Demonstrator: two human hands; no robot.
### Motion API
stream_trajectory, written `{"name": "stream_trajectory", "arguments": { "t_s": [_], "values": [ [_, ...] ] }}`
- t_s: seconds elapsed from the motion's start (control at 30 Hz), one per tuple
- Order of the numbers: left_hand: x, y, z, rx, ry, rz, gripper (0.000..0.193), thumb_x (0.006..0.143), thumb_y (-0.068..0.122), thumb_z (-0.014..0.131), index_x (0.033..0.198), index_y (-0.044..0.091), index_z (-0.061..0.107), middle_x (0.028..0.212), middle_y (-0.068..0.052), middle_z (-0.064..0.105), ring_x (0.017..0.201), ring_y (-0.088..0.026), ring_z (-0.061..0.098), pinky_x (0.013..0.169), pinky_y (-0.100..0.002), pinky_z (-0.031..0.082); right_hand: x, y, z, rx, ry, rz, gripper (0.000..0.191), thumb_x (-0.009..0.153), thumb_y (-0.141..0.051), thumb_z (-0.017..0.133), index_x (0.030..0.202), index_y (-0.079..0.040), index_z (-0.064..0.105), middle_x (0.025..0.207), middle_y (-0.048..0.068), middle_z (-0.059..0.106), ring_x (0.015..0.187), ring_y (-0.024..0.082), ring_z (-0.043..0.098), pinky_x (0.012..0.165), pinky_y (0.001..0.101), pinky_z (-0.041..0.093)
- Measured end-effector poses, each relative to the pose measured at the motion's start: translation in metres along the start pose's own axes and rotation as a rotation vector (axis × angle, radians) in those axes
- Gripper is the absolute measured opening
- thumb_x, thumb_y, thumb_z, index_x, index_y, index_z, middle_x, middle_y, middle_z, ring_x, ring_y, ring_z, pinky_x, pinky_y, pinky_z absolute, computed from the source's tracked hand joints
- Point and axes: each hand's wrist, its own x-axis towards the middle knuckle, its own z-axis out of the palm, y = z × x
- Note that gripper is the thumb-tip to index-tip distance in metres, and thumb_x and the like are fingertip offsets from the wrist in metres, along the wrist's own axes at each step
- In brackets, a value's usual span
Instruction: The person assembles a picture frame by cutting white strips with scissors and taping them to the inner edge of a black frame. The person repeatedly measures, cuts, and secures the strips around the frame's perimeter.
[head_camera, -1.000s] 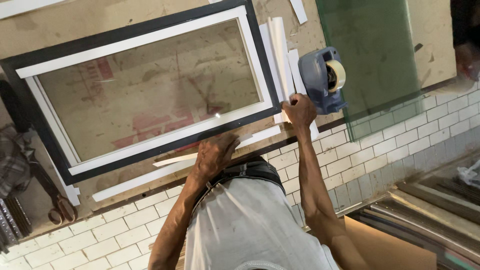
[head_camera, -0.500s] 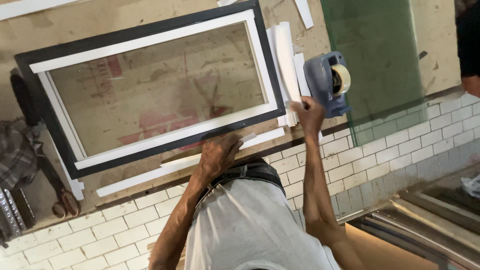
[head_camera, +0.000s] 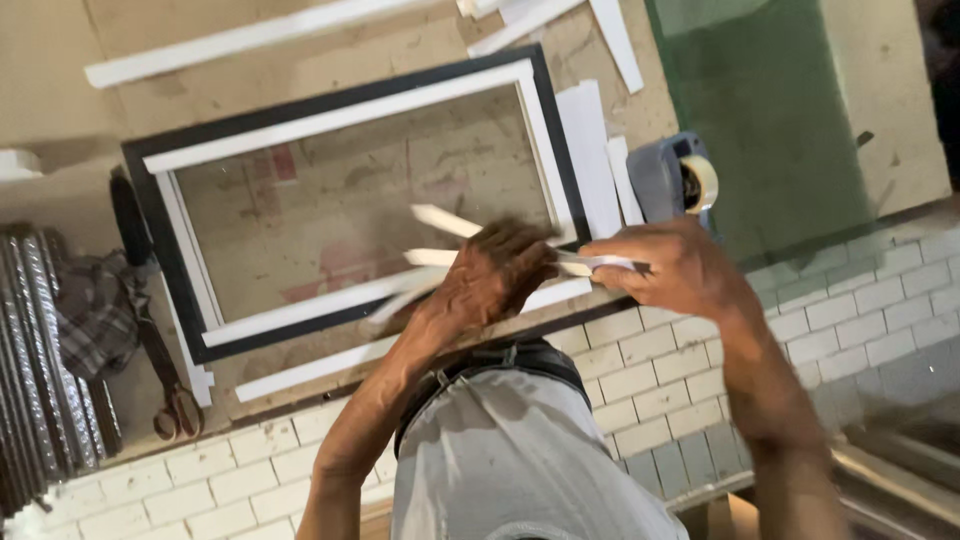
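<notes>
My left hand (head_camera: 492, 282) and my right hand (head_camera: 672, 268) are raised together over the near right corner of a glass pane in a black and white frame (head_camera: 345, 105). Both are closed on thin white strips (head_camera: 438, 222) that fan out to the left over the glass. The right hand pinches the strips' right ends, and the left hand grips them just beside it. The strips are blurred. Another long white strip (head_camera: 300, 368) lies on the table in front of the frame.
A tape dispenser (head_camera: 682, 180) sits just beyond my right hand, next to flat white strips (head_camera: 588, 150) and a green glass sheet (head_camera: 765, 120). Left of the frame lie a checked cloth (head_camera: 88, 310), pliers (head_camera: 175, 405) and ribbed metal (head_camera: 40, 370). White tiles (head_camera: 640, 370) face the bench.
Both hands have risen from the frame's near edge and come together, lifting white strips off the table. The view has shifted so the frame sits further right.
</notes>
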Motion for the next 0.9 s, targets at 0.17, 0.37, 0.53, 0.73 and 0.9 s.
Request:
{"name": "stream_trajectory", "arguments": {
  "t_s": [0.17,0.37,0.53,0.73,0.9],
  "values": [
    [-0.013,-0.031,0.006,0.122,0.136,-0.097,0.019,0.099,0.009,0.072,0.113,0.006,0.061,0.11,-0.012,0.073,0.092,-0.031,0.072,0.079,-0.043,0.061,0.059,-0.008,-0.029,-0.02,-0.216,0.157,0.035,0.077,-0.021,0.086,0.109,-0.011,0.079,0.088,0.007,0.081,0.069,0.017,0.077,0.062,0.0299,0.057],
    [-0.012,-0.04,0.015,0.35,0.391,0.059,0.052,0.096,0.0,0.066,0.145,0.012,0.054,0.113,-0.011,0.072,0.087,-0.027,0.072,0.073,-0.037,0.058,0.096,-0.008,-0.006,0.621,-0.194,0.293,0.041,0.078,-0.001,0.071,0.119,0.002,0.072,0.11,0.012,0.078,0.089,0.011,0.075,0.073,0.0267,0.062],
    [-0.02,-0.034,0.026,0.23,0.444,0.051,0.067,0.091,0.018,0.069,0.151,0.008,0.04,0.112,-0.018,0.066,0.089,-0.034,0.065,0.079,-0.042,0.055,0.102,-0.005,-0.007,0.785,-0.267,0.399,0.054,0.083,-0.006,0.077,0.133,0.01,0.064,0.104,0.021,0.076,0.08,0.021,0.075,0.071,0.0292,0.061],
    [-0.021,-0.065,0.023,-0.191,0.41,-0.321,0.036,0.101,0.001,0.059,0.136,0.01,0.061,0.09,-0.014,0.066,0.075,-0.023,0.063,0.067,-0.035,0.053,0.104,-0.028,-0.033,1.001,-0.163,0.109,0.072,0.082,-0.01,0.079,0.145,0.003,0.046,0.127,0.017,0.069,0.113,0.021,0.069,0.089,0.0299,0.057],
    [-0.002,-0.088,0.006,-0.585,0.213,-0.192,0.028,0.106,0.006,0.054,0.135,0.005,0.056,0.105,-0.011,0.073,0.094,-0.022,0.072,0.084,-0.035,0.06,0.117,-0.036,0.025,0.757,0.104,0.026,0.043,0.097,-0.012,0.068,0.136,0.004,0.058,0.13,0.021,0.069,0.117,0.027,0.068,0.089,0.0352,0.061]
  ]
}}
